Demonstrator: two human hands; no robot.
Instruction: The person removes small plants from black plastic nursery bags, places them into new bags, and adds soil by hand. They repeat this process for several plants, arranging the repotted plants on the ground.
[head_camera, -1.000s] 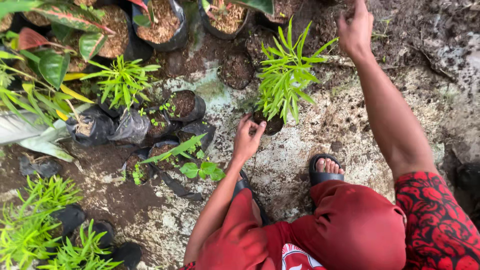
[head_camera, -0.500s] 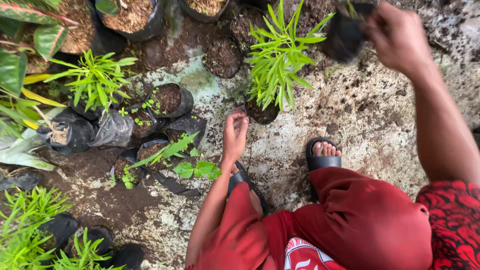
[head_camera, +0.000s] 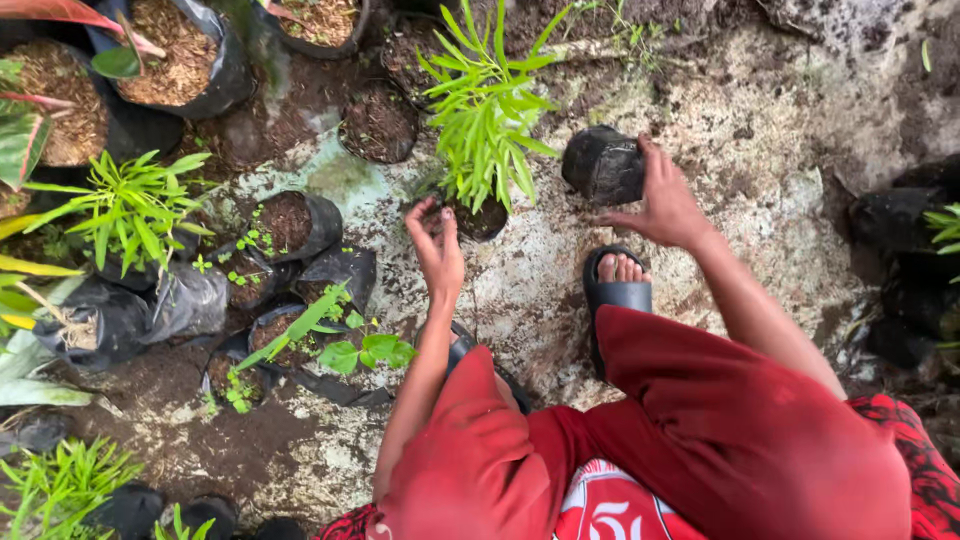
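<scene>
A: Since the frame half a second back, your right hand (head_camera: 665, 205) has come down from the top corner and now sits low over the ground, with the small black plastic grow bag (head_camera: 603, 166) lowered beside the plant. Your left hand (head_camera: 438, 248) has barely shifted.

B: And going from the left of the view?

A: At the far left you have a bushy plant with narrow bright green leaves (head_camera: 128, 205) in a crumpled black bag. Next to it a cluster of small black soil-filled bags (head_camera: 290, 222) sits on the muddy ground, one with a broad-leaved green seedling (head_camera: 365, 350).

B: What is your left hand doing?

A: Your left hand is loosely spread, fingers pointing up, its fingertips at the rim of the black bag holding the tall green leafy plant (head_camera: 490, 110). It grips nothing; whether it touches the rim I cannot tell.

B: And the right?

A: Your right hand holds the small black plastic grow bag by its side, fingers wrapped on it, just right of the tall plant. Below it your foot in a black slide sandal (head_camera: 615, 290) rests on the pale stained concrete ground (head_camera: 780, 130).
</scene>
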